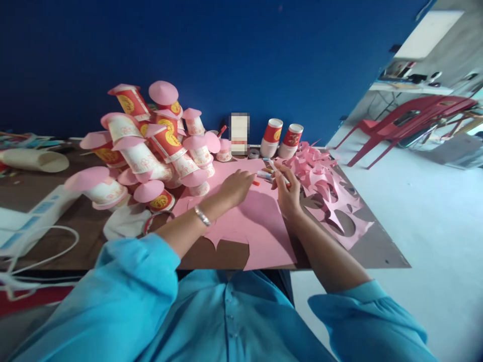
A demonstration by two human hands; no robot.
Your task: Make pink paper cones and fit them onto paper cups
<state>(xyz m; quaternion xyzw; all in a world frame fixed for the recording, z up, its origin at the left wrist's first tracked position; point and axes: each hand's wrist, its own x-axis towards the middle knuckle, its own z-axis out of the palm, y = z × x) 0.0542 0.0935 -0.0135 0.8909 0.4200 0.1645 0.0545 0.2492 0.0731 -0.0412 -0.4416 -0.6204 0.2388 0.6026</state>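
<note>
Pink paper sheets (pixel 264 221) lie on the brown table in front of me. My left hand (pixel 238 187) is over the sheets, its fingers bent together near a red-tipped marker (pixel 264 175); whether they grip anything is hidden. Further right, my right hand (pixel 287 193) is closed on a white pen (pixel 272 165), which points up and to the left. Paper cups with pink cone tops (pixel 130 151) are piled to the left of my hands. Two stacks of red and white cups (pixel 271 138) stand upright behind my right hand.
Pink paper offcuts (pixel 320 176) are heaped at the right of the table (pixel 381 251). A tape roll (pixel 253 153) lies near the blue wall (pixel 226 60). White cable (pixel 56 229) and a rolled paper (pixel 41 160) are at left. A red chair (pixel 396 123) stands beyond.
</note>
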